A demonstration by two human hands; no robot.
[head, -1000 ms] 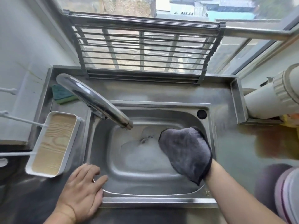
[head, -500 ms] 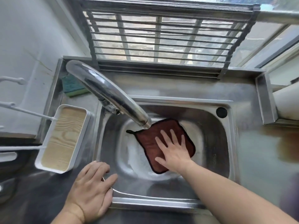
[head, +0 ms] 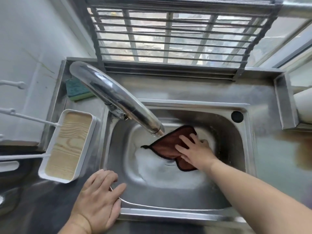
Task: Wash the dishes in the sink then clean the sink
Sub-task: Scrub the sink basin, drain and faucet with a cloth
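A brown cloth (head: 166,146) with a black edge lies on the foamy bottom of the steel sink (head: 226,193). My right hand (head: 194,151) presses flat on the cloth's right part with spread fingers, and the cloth is creased under the palm. My left hand (head: 99,200) rests flat on the sink's front left corner, fingers relaxed. The chrome faucet (head: 118,98) reaches from the back left over the basin, its spout just above the cloth's far edge.
A white tray with a wood-grain bottom (head: 67,146) sits left of the sink. A green sponge (head: 77,90) lies behind it at the back left. A metal rack (head: 177,36) stands against the window. A white cylinder (head: 303,107) lies at the right edge.
A second ago my right hand held the cloth up, draped over it; then it laid it flat in the basin. Now hand and cloth have slid right and the cloth has creased.
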